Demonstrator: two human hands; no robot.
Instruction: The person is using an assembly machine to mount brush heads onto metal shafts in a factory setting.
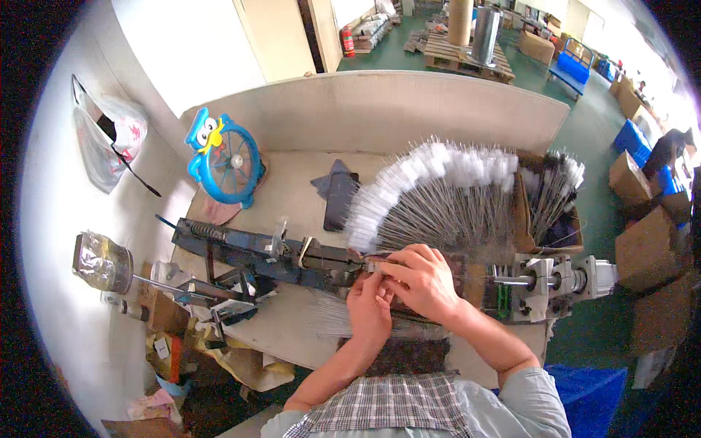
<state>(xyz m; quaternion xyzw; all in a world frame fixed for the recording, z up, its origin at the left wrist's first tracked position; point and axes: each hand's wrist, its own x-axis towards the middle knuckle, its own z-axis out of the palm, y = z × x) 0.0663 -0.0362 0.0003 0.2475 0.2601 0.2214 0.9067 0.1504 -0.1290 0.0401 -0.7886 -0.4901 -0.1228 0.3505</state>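
My left hand [370,306] and my right hand [423,283] meet over the middle of a long dark bench machine [285,261]. Both hands have their fingers pinched close together around something small and whitish, mostly hidden by the fingers. My right hand lies across the top, its fingers pointing left; the left one comes up from below. Just beyond them a large fan of white-bristled wire brushes [445,171] lies on the table, wire stems toward me. Loose thin wires [328,315] lie near my left wrist. To the right sits the machine's metal spindle unit [548,281].
A cardboard box [522,208] of darker brushes stands right of the fan. A dark phone [340,201] and a blue toy-shaped fan [232,164] are at the back left. A raised board [380,109] edges the table's far side. A foil-wrapped lamp-like head [102,261] juts in at left.
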